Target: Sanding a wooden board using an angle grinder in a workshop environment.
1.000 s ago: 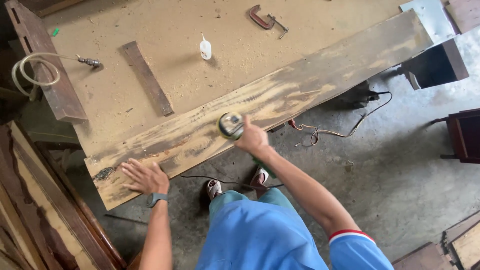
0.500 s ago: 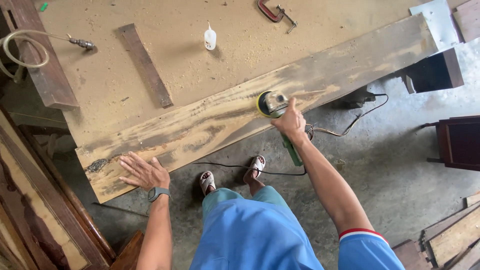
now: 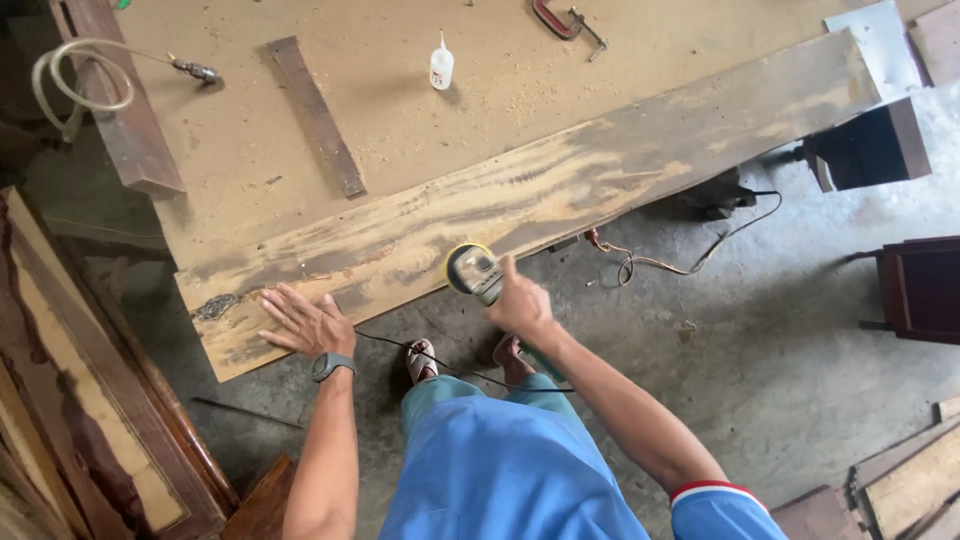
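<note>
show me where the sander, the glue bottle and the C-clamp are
sander (image 3: 470,270): head view, on its round grey top.
glue bottle (image 3: 440,70): head view, on its white body.
C-clamp (image 3: 553,17): head view, on its red frame.

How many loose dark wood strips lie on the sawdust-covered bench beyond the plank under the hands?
2: one short dark strip mid-bench beside the glue bottle, one wider strip at the bench's left edge under the hose. More may lie out of frame.
</note>
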